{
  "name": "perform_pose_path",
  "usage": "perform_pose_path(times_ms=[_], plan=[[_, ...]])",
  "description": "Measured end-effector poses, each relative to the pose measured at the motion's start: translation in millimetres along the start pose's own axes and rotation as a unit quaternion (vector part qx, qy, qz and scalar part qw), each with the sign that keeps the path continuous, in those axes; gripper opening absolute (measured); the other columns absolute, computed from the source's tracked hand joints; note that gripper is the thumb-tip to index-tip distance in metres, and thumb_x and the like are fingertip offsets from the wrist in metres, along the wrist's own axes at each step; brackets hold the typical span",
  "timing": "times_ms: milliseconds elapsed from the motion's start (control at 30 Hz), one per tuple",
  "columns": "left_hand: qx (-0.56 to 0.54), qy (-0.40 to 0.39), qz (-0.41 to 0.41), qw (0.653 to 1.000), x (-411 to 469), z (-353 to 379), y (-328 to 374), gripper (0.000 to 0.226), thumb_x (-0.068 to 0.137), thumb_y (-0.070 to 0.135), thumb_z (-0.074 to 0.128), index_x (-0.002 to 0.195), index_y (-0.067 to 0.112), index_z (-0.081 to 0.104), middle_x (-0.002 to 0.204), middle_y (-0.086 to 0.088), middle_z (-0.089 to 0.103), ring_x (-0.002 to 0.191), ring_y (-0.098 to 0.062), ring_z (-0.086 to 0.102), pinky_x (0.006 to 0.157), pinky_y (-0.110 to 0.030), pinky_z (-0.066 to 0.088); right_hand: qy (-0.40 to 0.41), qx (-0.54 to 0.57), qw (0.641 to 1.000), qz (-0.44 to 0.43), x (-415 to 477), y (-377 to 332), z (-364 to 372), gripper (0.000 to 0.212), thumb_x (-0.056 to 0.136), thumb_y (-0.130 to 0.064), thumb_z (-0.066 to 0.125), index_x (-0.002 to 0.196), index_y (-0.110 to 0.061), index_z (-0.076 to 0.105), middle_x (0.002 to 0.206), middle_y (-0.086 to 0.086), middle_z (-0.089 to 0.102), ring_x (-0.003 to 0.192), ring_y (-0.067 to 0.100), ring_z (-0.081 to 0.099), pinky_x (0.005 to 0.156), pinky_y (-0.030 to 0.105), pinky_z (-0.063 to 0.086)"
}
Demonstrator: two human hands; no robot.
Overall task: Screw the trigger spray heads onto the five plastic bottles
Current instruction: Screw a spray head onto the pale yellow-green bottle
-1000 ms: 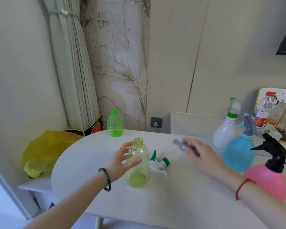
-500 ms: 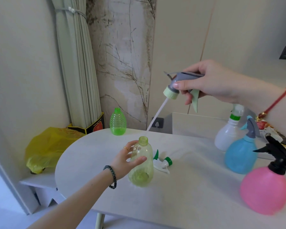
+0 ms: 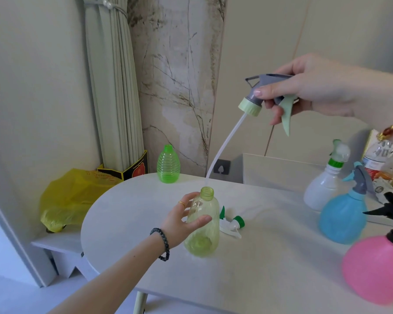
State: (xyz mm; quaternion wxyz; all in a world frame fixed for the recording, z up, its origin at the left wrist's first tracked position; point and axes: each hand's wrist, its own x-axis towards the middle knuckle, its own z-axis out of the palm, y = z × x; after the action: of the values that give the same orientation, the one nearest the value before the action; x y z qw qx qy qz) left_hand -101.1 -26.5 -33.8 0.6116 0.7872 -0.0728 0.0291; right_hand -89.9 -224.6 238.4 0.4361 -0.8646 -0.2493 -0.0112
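Note:
My left hand (image 3: 183, 220) grips an open yellow-green bottle (image 3: 204, 225) that stands upright on the white table (image 3: 259, 268). My right hand (image 3: 309, 89) holds a grey trigger spray head (image 3: 262, 91) with a pale green collar high above it. Its white dip tube (image 3: 222, 148) slants down, the tip just above the bottle's mouth. A white-and-green spray head (image 3: 233, 224) lies on the table right of the bottle. A ribbed green bottle (image 3: 168, 165) without a head stands at the far edge. White (image 3: 325, 184), blue (image 3: 344, 216) and pink (image 3: 377, 268) bottles at the right carry heads.
A folded curtain (image 3: 114, 87) hangs at the back left above a yellow bag (image 3: 68, 196) and a low white bench (image 3: 55, 245). A water bottle (image 3: 377, 157) and packets clutter the ledge at the far right.
My right hand lifted the grey spray head off the table and brought its tube tip down toward the bottle's mouth. My left hand kept hold of the yellow-green bottle.

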Motion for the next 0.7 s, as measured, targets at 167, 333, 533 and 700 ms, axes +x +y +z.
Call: perform_pose_path(times_ms=[167, 333, 533, 700], plan=[[0.001, -0.006, -0.004, 1.000, -1, 1, 0, 0.058, 0.054, 0.055, 0.064, 0.104, 0.050, 0.036, 0.117, 0.013, 0.048, 0.109, -0.009, 0.050, 0.076, -0.011, 0.044, -0.015, 0.015, 1.000, 0.024, 3, 0, -8, 0.015, 0.073, -0.017, 0.068, 0.079, -0.003, 0.067, 0.054, 0.000, 0.057, 0.039, 0.010, 0.052, 0.050, 0.025, 0.056], [0.004, -0.003, 0.000, 1.000, -1, 1, 0, 0.058, 0.054, 0.056, 0.063, 0.105, 0.051, 0.036, 0.121, 0.008, 0.049, 0.111, -0.009, 0.049, 0.084, -0.015, 0.041, -0.038, -0.011, 0.998, 0.038, 7, 23, 16, 0.010, 0.077, -0.011, 0.067, 0.076, -0.002, 0.066, 0.056, 0.004, 0.059, 0.039, 0.013, 0.055, 0.047, 0.027, 0.057], [0.005, -0.007, -0.005, 1.000, -2, 2, 0, 0.053, 0.056, 0.055, 0.064, 0.102, 0.053, 0.038, 0.116, 0.015, 0.050, 0.113, -0.012, 0.048, 0.090, -0.026, 0.040, -0.102, -0.118, 0.988, 0.003, 13, 59, 64, 0.012, 0.080, -0.017, 0.068, 0.085, -0.007, 0.066, 0.068, 0.003, 0.066, 0.046, 0.007, 0.061, 0.044, 0.014, 0.047], [0.010, -0.008, -0.012, 1.000, -2, 1, 0, 0.053, 0.056, 0.056, 0.063, 0.100, 0.056, 0.035, 0.116, 0.013, 0.048, 0.115, -0.012, 0.046, 0.095, -0.030, 0.041, -0.170, -0.247, 0.952, -0.068, 24, 69, 97, 0.012, 0.078, -0.023, 0.068, 0.083, -0.013, 0.065, 0.065, -0.004, 0.057, 0.056, 0.008, 0.049, 0.047, 0.013, 0.036]])
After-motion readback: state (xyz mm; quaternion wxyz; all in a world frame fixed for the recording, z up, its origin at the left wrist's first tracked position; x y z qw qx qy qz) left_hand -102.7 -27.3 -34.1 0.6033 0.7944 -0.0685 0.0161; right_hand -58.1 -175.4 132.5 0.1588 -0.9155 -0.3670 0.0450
